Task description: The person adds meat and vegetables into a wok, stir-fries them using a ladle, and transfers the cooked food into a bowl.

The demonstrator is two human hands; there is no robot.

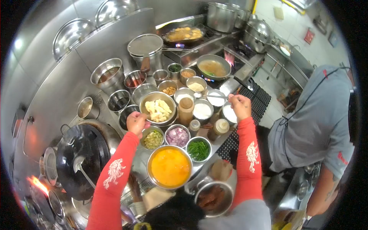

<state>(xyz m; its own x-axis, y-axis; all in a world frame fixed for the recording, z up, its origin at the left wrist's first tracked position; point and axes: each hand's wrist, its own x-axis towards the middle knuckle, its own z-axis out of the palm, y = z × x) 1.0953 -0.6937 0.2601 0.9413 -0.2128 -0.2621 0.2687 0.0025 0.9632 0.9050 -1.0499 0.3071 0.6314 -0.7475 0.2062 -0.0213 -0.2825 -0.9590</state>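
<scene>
My left hand (138, 123) grips the near-left rim of a metal bowl (143, 100), which holds pale yellow chunks (158, 110). In my right hand (240, 107) is the handle of a spoon (198, 94), reaching left over the tubs. White powder fills several tubs there, one of them a steel tub (202, 111) below the spoon. A brown squeeze bottle (186, 111) stands between my hands. Closer to me are a bowl of beaten egg (170, 166), chopped red onion (177, 137), chopped green herbs (198, 149) and diced green pieces (153, 139).
A wok (78, 157) with a ladle (79, 165) lies at left, near an open flame (37, 185). Pans of frying food (184, 34) and simmering liquid (213, 68) sit on burners at the back. A co-worker (306, 119) stands close on the right.
</scene>
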